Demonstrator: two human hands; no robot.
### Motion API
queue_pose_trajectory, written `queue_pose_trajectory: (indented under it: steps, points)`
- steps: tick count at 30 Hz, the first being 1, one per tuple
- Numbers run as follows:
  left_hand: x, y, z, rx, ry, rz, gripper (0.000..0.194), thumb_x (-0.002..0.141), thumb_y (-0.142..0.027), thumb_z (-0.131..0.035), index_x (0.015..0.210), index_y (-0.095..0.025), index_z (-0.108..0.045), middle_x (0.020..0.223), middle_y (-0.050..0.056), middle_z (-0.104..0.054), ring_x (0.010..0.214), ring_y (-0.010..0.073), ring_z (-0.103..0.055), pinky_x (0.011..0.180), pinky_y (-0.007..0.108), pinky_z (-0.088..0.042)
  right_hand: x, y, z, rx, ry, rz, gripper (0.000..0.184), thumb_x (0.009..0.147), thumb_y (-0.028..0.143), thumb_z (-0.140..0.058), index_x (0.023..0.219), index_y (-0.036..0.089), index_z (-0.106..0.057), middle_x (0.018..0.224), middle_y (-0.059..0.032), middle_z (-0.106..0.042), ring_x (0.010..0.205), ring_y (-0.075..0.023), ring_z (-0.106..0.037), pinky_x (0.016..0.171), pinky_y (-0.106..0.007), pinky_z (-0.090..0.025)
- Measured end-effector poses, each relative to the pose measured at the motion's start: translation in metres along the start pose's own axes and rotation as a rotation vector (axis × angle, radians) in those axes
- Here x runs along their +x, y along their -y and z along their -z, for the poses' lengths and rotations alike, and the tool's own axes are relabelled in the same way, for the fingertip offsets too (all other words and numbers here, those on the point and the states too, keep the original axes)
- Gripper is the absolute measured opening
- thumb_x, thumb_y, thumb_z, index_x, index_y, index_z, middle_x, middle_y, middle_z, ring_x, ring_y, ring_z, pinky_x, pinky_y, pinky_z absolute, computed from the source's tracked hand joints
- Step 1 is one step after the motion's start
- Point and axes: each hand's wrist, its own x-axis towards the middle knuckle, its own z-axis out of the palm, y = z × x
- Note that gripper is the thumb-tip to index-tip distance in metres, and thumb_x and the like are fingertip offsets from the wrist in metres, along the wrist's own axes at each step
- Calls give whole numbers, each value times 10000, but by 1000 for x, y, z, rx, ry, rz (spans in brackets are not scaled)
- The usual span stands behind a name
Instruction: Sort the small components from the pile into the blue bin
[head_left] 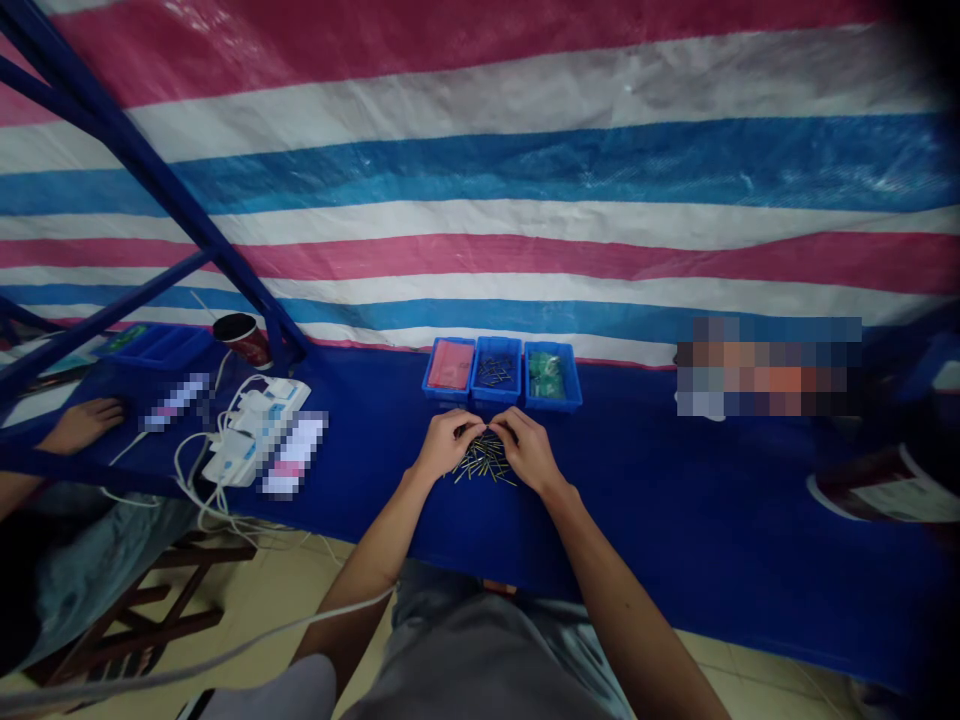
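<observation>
My left hand [448,443] and my right hand [527,446] meet over a loose pile of thin, dark metal pieces [481,460], which look like long screws or nails. Thumb and fingers of each hand are pinched together, with the fingertips almost touching. Whatever lies between them is too small to make out. Just beyond my hands stand three blue bins side by side: a left bin [426,390] with flat pink-red pieces, a middle bin [496,397] holding dark thin metal pieces, and a right bin [553,404] with green packets.
On the left, a white power strip [259,430] with cables lies near a blurred-out phone [295,455] and a dark cup [244,340]. A co-worker's hand [86,425] rests farther left by a blue tray [161,345]. Another cup [889,485] is at right.
</observation>
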Motion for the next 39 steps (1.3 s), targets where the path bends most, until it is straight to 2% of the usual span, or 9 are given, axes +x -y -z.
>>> queue_pose_trajectory:
  steps: [5, 13, 15, 18, 20, 24, 32, 39]
  points:
    - [0, -1, 0, -1, 3, 4, 170, 926, -285, -646, 860, -159, -741, 747, 29, -681, 653, 129, -569, 653, 252, -427, 0, 1, 0, -36, 11, 4, 243, 1032, 314, -431, 890, 224, -607, 867, -45, -659, 787, -193, -613, 747, -301, -451]
    - [0, -2, 0, -15, 13, 10, 206, 937, -321, -629, 871, -161, -741, 756, 39, -683, 658, 136, -574, 657, 257, -432, -1, -4, -4, -187, 16, -27, 405, 1056, 391, -373, 712, 225, -508, 671, -15, -588, 615, -170, -554, 618, -282, -369]
    - [0, -1, 0, -13, 3, 11, 216, 940, -327, -624, 865, -159, -737, 745, 36, -673, 654, 135, -567, 649, 254, -423, -1, -2, -2, -163, 11, -22, 359, 1051, 406, -390, 787, 226, -554, 729, -22, -623, 664, -177, -585, 641, -282, -390]
    - [0, 1, 0, -15, 2, 9, 216, 941, -325, -620, 869, -158, -737, 754, 39, -675, 660, 136, -570, 647, 251, -420, -1, 1, 1, -117, 1, 0, 244, 1024, 433, -460, 1017, 229, -595, 849, -40, -658, 763, -194, -620, 684, -288, -433]
    - [0, 1, 0, -15, 5, 6, 207, 939, -316, -621, 880, -157, -740, 752, 40, -676, 655, 133, -569, 641, 248, -420, 0, 3, 2, -127, 11, 24, 244, 1010, 440, -493, 1072, 227, -593, 872, -49, -652, 785, -200, -620, 691, -294, -446]
    - [0, 1, 0, -12, 7, 2, 196, 939, -299, -621, 876, -155, -739, 757, 39, -681, 651, 129, -566, 638, 246, -419, 1, 3, 1, -179, 42, 63, 237, 1037, 389, -445, 972, 232, -610, 881, -54, -644, 808, -196, -618, 717, -294, -443]
    - [0, 0, -1, -8, 6, -2, 229, 940, -342, -622, 861, -164, -743, 748, 38, -680, 658, 135, -573, 651, 255, -429, 0, -2, -3, -189, 67, 50, 305, 1059, 350, -395, 877, 231, -610, 839, -47, -651, 772, -187, -616, 704, -288, -418]
    - [0, -2, -1, -20, 19, -10, 233, 944, -351, -614, 879, -172, -748, 756, 43, -688, 673, 145, -582, 674, 266, -440, -2, -7, -9, -289, 39, 13, 449, 1072, 409, -336, 713, 222, -529, 652, -23, -606, 595, -166, -569, 589, -278, -319]
